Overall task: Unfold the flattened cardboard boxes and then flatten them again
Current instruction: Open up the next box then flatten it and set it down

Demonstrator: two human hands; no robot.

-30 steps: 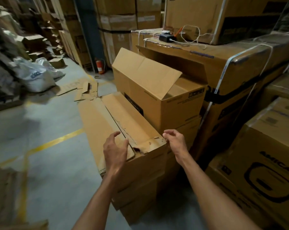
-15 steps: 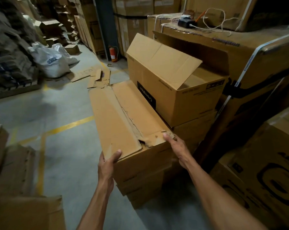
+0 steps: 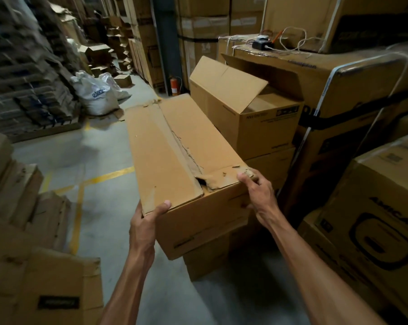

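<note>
A long brown cardboard box (image 3: 174,148), set up with its top flaps folded down, lies on a stack of boxes in front of me. Its near end is torn where the two flaps meet. My left hand (image 3: 146,221) grips the near left corner, thumb on top of the left flap. My right hand (image 3: 257,188) grips the near right corner, fingers curled over the torn flap edge. Behind it stands a second box (image 3: 257,118) with one top flap raised.
Strapped large cartons (image 3: 339,85) rise at right, printed cartons (image 3: 374,219) at near right. Cardboard piles (image 3: 22,207) sit at left, a white sack (image 3: 95,95) and a fire extinguisher (image 3: 174,85) farther back. Grey floor with yellow lines (image 3: 99,179) lies at left.
My left hand dropped from the top flap to the near left corner and took hold. My right hand closed on the right corner. The flaps now lie flat and the box is closer.
</note>
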